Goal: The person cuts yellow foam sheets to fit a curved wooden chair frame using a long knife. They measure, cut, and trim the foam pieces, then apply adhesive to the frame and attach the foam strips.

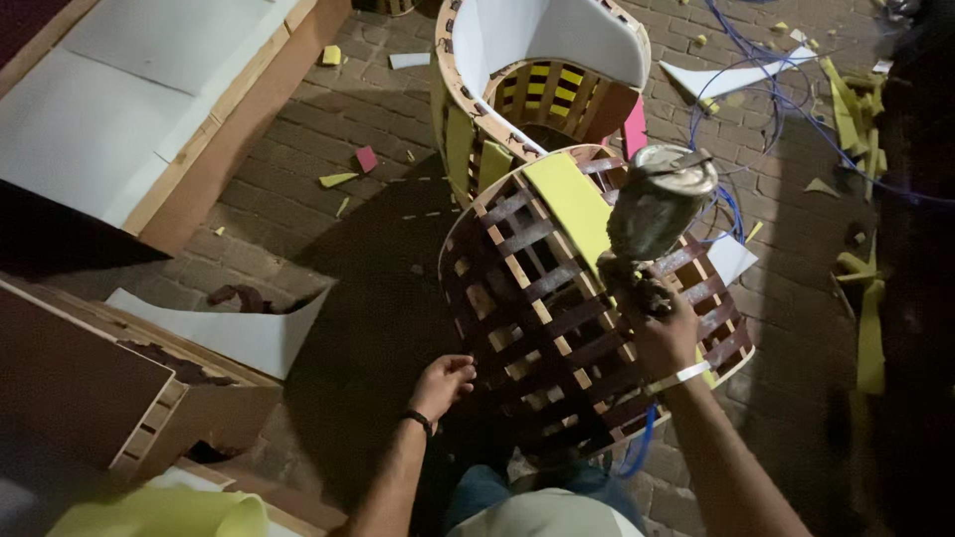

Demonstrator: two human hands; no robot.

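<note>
Left hand: the left hand [443,383] rests with fingers curled loosely against the lower left edge of the curved chair frame [557,308]; it grips nothing; a dark band sits on the wrist.
Right hand: the right hand [659,323] is closed around the grip of a spray gun [652,224], held over the right side of the frame; a pale band sits on the wrist.
Spray gun: a metal cup stands on top, tilted slightly; a blue hose [637,452] hangs below the right forearm.
Chair frame: a barrel-shaped shell of light wooden slats crossed by dark webbing straps, lying directly ahead of the person's knees on the brick floor [378,239]; a yellow foam strip [569,204] lies across its upper part.
Obstruction: the spray gun and right hand cover part of the frame's right side.
Left side: a white foam sheet [239,333] leans against a wooden panel [90,388] near the left hand; a pale yellow foam piece [164,512] lies at the bottom left edge.
Behind the frame: a second chair shell [537,85] stands just beyond, touching or nearly touching the first, with a white foam lining on its back.
Far left: a long wooden base [149,109] covered with white foam panels.
Far right: yellow foam offcuts [860,109], a white scrap and loops of blue hose lie scattered on the floor.
Scraps: small yellow and pink foam pieces [353,169] lie between the wooden base and the shells.
</note>
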